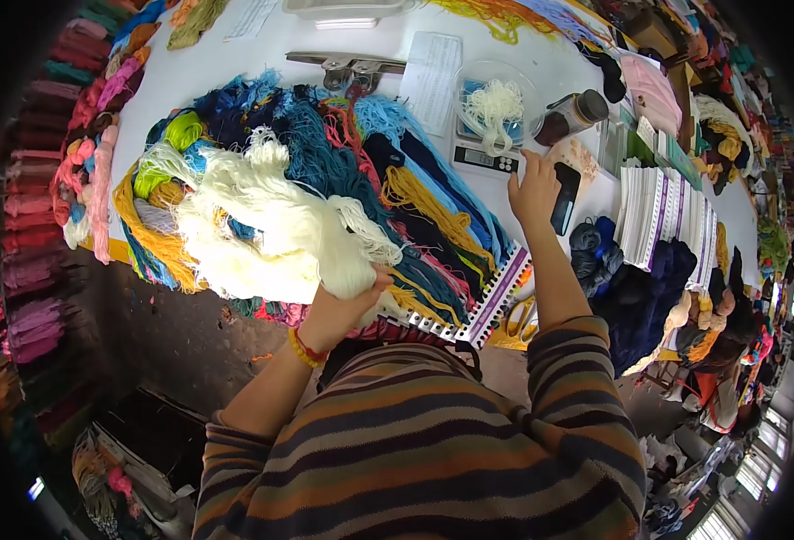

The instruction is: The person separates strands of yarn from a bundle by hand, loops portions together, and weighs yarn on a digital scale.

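Note:
A large bundle of cream yarn (262, 229) lies over coloured skeins at the left of the table. My left hand (350, 310) is closed round the near right end of this bundle. My right hand (533, 191) has its fingers apart, with the fingertips by the front right corner of a digital scale (487, 160); whether they touch it cannot be made out. On the scale stands a clear round bowl (530, 99) holding a small tangle of cream yarn (496, 106). A dark phone (565, 198) lies just right of my right hand.
Blue, teal and yellow skeins on a punched card strip (497, 297) cover the middle. A dark-lidded jar (572, 117) stands right of the scale, with stacked white cards (662, 216) and navy yarn (644, 292) nearer. Yellow-handled scissors (521, 318) lie at the front edge. A metal clip (352, 67) lies behind.

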`<state>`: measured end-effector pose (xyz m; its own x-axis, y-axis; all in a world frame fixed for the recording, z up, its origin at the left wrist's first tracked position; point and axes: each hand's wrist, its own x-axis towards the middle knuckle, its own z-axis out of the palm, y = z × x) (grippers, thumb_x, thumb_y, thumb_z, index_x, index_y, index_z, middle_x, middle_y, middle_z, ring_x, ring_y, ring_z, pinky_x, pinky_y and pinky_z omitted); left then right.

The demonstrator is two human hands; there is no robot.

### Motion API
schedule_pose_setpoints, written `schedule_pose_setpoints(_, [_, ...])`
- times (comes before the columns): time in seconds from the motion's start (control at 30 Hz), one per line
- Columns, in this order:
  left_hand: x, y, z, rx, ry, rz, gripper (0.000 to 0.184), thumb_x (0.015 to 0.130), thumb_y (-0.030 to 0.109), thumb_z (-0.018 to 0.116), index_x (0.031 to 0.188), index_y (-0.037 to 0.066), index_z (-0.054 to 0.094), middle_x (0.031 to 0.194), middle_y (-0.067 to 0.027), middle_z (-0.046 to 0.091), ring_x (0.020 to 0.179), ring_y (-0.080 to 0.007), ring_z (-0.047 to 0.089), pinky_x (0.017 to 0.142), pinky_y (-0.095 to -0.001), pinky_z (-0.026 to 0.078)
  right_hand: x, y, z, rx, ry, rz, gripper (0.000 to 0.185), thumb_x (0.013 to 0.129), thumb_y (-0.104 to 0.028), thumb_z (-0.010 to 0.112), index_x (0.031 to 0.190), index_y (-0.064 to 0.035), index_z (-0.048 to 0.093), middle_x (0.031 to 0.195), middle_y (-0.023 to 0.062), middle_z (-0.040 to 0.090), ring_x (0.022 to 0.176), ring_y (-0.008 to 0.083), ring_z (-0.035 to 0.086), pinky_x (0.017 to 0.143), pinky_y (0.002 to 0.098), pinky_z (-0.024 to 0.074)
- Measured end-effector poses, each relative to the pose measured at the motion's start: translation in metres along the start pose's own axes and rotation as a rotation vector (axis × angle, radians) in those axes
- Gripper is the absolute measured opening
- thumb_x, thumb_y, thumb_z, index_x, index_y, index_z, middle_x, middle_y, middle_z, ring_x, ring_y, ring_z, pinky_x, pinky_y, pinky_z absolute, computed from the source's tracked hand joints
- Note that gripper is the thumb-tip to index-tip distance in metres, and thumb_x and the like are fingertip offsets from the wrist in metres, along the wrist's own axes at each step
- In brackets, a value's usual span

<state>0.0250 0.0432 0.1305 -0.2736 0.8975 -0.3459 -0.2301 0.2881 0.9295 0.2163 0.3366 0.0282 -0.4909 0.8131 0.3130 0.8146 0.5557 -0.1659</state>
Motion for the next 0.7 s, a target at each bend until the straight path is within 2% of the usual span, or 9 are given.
schedule_pose_setpoints(0.03, [-0.003,-0.001,-0.001,0.048,-0.014,-0.028,0.022,0.074,-0.002,0.052,0.093,0.002,0.061,0.103,-0.0055,0.057,0.09,-0.0137,0.053,0.081,-0.0271,0.041,0.001,-0.001,0.002,-0.024,0.021,-0.029,0.048,0.071,-0.018,0.061,0.116,-0.0158,0.045,0.113,0.0072,0.047,0.11,0.027,0.041,0.083,0.0415,0.0357])
schedule_pose_setpoints(0.13, [-0.005,0.002,0.001,0.084,0.013,-0.088,0.028,0.07,-0.006,0.047,0.092,0.002,0.061,0.105,-0.0058,0.056,0.089,-0.0135,0.053,0.08,-0.0268,0.042,0.008,-0.007,0.008,-0.079,0.031,-0.072,0.056,0.069,-0.02,0.063,0.121,-0.0171,0.041,0.121,0.0074,0.042,0.113,0.0265,0.038,0.088,0.0424,0.0306])
schedule_pose_setpoints(0.17, [-0.007,-0.002,0.001,0.076,0.012,-0.087,0.036,0.066,-0.008,0.043,0.096,0.001,0.059,0.104,-0.0058,0.056,0.088,-0.0137,0.053,0.079,-0.0259,0.042,0.011,-0.008,0.011,-0.114,0.022,-0.09,0.06,0.069,-0.021,0.064,0.123,-0.0181,0.039,0.125,0.0068,0.039,0.116,0.0257,0.036,0.09,0.0431,0.0277])
schedule_pose_setpoints(0.3, [-0.01,-0.008,-0.001,0.003,0.038,-0.21,0.044,0.065,-0.009,0.04,0.106,0.0,0.052,0.101,-0.0062,0.058,0.085,-0.0128,0.053,0.076,-0.0241,0.043,0.023,-0.01,0.028,-0.133,0.035,-0.136,0.067,0.065,-0.023,0.068,0.125,-0.0205,0.038,0.129,0.007,0.036,0.118,0.0247,0.034,0.091,0.0436,0.0255])
schedule_pose_setpoints(0.5, [-0.014,-0.021,-0.004,-0.044,0.094,-0.247,0.043,0.063,-0.01,0.04,0.103,0.0,0.053,0.101,-0.0062,0.058,0.085,-0.0133,0.053,0.076,-0.0251,0.043,0.038,-0.004,0.055,-0.14,0.079,-0.133,0.073,0.062,-0.017,0.071,0.126,-0.0217,0.035,0.129,0.0071,0.036,0.119,0.0245,0.033,0.09,0.0435,0.0255])
schedule_pose_setpoints(0.57, [-0.014,-0.022,-0.004,-0.033,0.095,-0.244,0.043,0.063,-0.01,0.041,0.102,0.001,0.055,0.101,-0.0059,0.058,0.085,-0.0136,0.053,0.077,-0.0252,0.043,0.04,-0.001,0.062,-0.108,0.115,-0.131,0.072,0.059,-0.013,0.071,0.122,-0.0212,0.037,0.129,0.0075,0.035,0.119,0.0244,0.033,0.091,0.0431,0.0253])
schedule_pose_setpoints(0.63, [-0.014,-0.022,-0.004,-0.025,0.095,-0.237,0.042,0.063,-0.01,0.041,0.101,0.001,0.056,0.101,-0.0057,0.058,0.085,-0.0138,0.053,0.077,-0.0254,0.043,0.04,0.002,0.065,-0.064,0.171,-0.157,0.053,0.06,-0.011,0.066,0.108,-0.0205,0.047,0.125,0.0053,0.041,0.115,0.0223,0.038,0.086,0.0422,0.0289])
schedule_pose_setpoints(0.7, [-0.014,-0.021,-0.004,-0.019,0.079,-0.212,0.04,0.063,-0.009,0.042,0.098,0.002,0.058,0.102,-0.0049,0.057,0.085,-0.0142,0.053,0.078,-0.0256,0.043,0.037,0.0,0.06,-0.045,0.155,-0.158,0.046,0.06,-0.011,0.065,0.103,-0.0195,0.05,0.124,0.0039,0.042,0.115,0.0219,0.038,0.085,0.042,0.0291])
